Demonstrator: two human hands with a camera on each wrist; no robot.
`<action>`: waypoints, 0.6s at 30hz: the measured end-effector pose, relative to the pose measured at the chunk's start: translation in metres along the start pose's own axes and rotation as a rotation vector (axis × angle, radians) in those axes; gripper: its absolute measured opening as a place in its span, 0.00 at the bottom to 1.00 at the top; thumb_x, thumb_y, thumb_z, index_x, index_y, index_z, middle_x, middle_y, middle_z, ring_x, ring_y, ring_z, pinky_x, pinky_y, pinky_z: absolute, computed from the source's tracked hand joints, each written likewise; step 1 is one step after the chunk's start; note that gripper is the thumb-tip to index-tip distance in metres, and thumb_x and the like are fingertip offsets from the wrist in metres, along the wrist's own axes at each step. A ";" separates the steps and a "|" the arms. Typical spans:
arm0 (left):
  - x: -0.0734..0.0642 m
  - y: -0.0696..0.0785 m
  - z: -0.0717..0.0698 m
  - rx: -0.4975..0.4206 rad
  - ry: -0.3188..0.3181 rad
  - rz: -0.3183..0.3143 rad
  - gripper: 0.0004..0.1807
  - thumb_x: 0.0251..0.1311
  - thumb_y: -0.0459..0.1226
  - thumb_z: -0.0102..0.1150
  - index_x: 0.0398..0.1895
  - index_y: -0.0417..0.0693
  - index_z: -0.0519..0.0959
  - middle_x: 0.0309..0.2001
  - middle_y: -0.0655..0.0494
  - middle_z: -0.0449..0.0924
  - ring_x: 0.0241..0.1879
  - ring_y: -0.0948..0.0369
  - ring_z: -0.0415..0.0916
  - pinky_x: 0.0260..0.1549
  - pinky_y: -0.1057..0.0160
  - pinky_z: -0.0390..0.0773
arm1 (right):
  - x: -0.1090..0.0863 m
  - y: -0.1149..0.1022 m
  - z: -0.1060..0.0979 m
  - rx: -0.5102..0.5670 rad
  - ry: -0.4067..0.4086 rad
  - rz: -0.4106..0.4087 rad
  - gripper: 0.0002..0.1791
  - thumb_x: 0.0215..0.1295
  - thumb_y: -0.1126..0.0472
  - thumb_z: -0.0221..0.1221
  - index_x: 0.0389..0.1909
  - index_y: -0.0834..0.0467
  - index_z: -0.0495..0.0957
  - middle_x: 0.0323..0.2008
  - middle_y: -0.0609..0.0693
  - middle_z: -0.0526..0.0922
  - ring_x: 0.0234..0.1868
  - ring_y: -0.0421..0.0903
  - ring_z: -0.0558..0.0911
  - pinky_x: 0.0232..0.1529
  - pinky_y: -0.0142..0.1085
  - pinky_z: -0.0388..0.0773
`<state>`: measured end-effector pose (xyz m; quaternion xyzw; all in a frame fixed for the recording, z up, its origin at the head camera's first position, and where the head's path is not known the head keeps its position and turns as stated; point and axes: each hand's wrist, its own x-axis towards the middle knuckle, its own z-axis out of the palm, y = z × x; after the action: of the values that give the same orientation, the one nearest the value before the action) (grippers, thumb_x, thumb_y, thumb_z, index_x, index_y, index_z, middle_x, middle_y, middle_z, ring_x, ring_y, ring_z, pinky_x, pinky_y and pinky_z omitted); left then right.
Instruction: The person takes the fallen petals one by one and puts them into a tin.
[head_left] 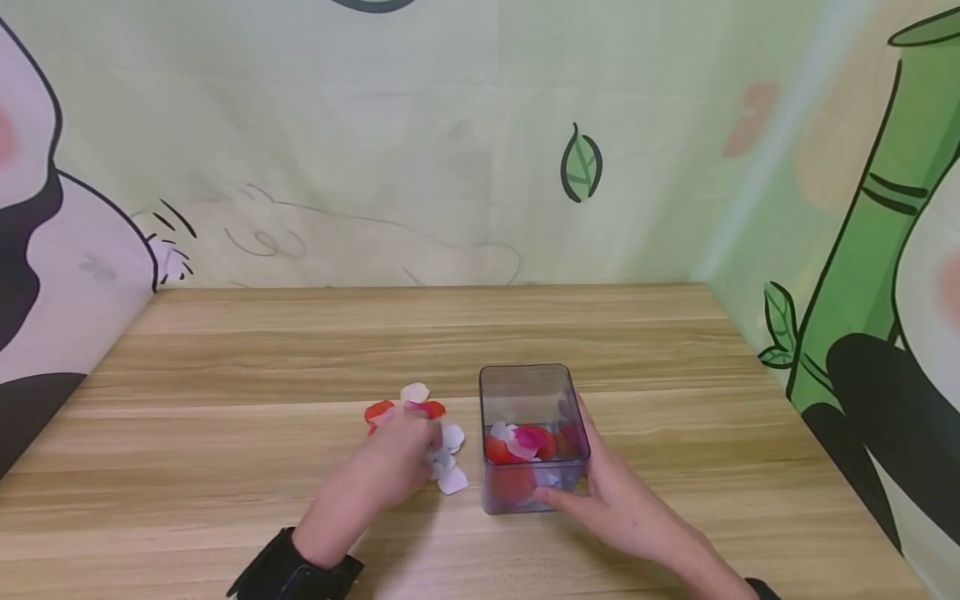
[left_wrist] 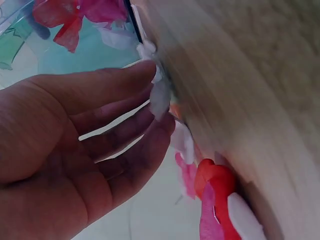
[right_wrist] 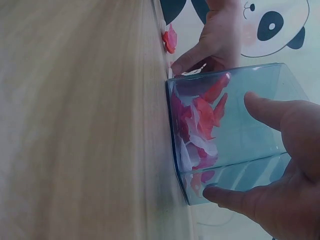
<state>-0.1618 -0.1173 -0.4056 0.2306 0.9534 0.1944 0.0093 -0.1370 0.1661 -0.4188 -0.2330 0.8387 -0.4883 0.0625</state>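
Note:
My left hand [head_left: 401, 458] is down at a small pile of artificial petals, its thumb and fingertips pinching a white petal [left_wrist: 160, 97]. Other white petals [head_left: 452, 480] lie just beside the fingers, and a red petal [head_left: 378, 410] shows behind the hand. To the right stands a clear, dark-tinted plastic box [head_left: 525, 382], upright and open at the top. Red, pink and white petals [right_wrist: 202, 117] lie in its lower part. My right hand [head_left: 626, 500] holds this box from its right side, thumb on the near wall; in the head view the box hides part of its fingers.
Both hands work on a wood-grain table [head_left: 262, 350]. A printed cloth backdrop [head_left: 450, 150] with cartoon pandas and bamboo rises along its back and sides. A black band [head_left: 296, 571] is round the left wrist.

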 end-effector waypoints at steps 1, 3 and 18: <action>0.000 0.000 0.001 0.001 -0.003 0.004 0.13 0.45 0.20 0.72 0.22 0.42 0.78 0.23 0.55 0.71 0.28 0.57 0.67 0.28 0.61 0.71 | 0.000 0.000 0.000 -0.001 0.001 0.001 0.67 0.60 0.61 0.74 0.83 0.38 0.32 0.75 0.54 0.63 0.72 0.55 0.68 0.70 0.54 0.63; -0.001 0.000 0.001 0.000 -0.012 0.003 0.14 0.45 0.19 0.71 0.22 0.43 0.76 0.23 0.56 0.70 0.28 0.58 0.67 0.28 0.61 0.71 | 0.000 -0.001 0.000 -0.002 0.002 0.006 0.67 0.60 0.61 0.74 0.83 0.37 0.32 0.75 0.54 0.63 0.72 0.55 0.69 0.70 0.54 0.63; -0.001 -0.004 0.004 -0.025 0.031 0.034 0.15 0.51 0.17 0.65 0.20 0.44 0.79 0.21 0.57 0.73 0.24 0.60 0.69 0.23 0.66 0.73 | 0.000 0.000 0.000 -0.007 -0.001 0.002 0.67 0.60 0.60 0.75 0.83 0.37 0.32 0.75 0.53 0.62 0.72 0.55 0.68 0.70 0.54 0.63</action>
<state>-0.1629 -0.1198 -0.4105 0.2433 0.9469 0.2100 -0.0061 -0.1366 0.1662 -0.4184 -0.2324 0.8406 -0.4852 0.0626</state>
